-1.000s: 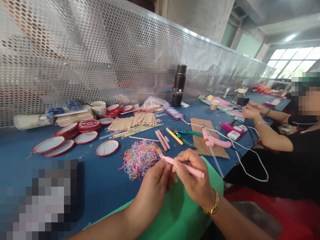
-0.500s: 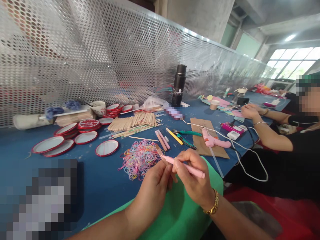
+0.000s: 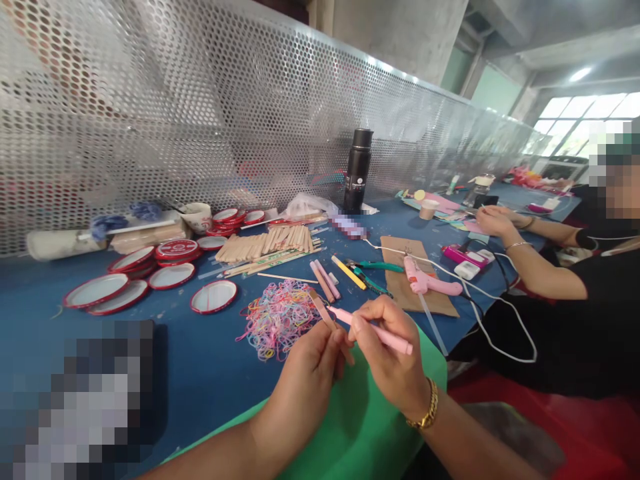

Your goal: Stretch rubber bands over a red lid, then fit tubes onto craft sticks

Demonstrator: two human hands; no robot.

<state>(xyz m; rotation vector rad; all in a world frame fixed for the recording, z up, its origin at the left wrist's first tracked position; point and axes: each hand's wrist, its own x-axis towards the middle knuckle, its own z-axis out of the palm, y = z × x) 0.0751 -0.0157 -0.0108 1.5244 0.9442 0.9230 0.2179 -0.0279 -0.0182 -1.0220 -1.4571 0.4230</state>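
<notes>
Between the fingers of my left hand [image 3: 315, 360] is a flat wooden craft stick [image 3: 323, 309], tilted, its upper part a brownish pink. My right hand [image 3: 387, 340] grips a pink marker [image 3: 393, 339] like a pen, its tip close beside the stick; whether they touch I cannot tell. Just behind my left hand is a heap of colourful rubber bands [image 3: 280, 317]. Two capped markers [image 3: 324, 280] and a yellow marker [image 3: 349, 272] lie beyond my hands. Under my wrists is a green sheet [image 3: 360, 413].
Red-rimmed lids [image 3: 214, 296] and a pile of wooden sticks [image 3: 267, 245] lie at the left. Green-handled pliers [image 3: 373, 277] and a pink glue gun [image 3: 425, 280] with a trailing cord are to the right. A black bottle [image 3: 358, 172] stands behind. A co-worker's hands [image 3: 495, 220] are at the far right.
The pink marker's tip has come slightly away from the stick, as my right hand shifts a little right. My left hand stays nearly in place. The co-worker's hands have moved slightly left.
</notes>
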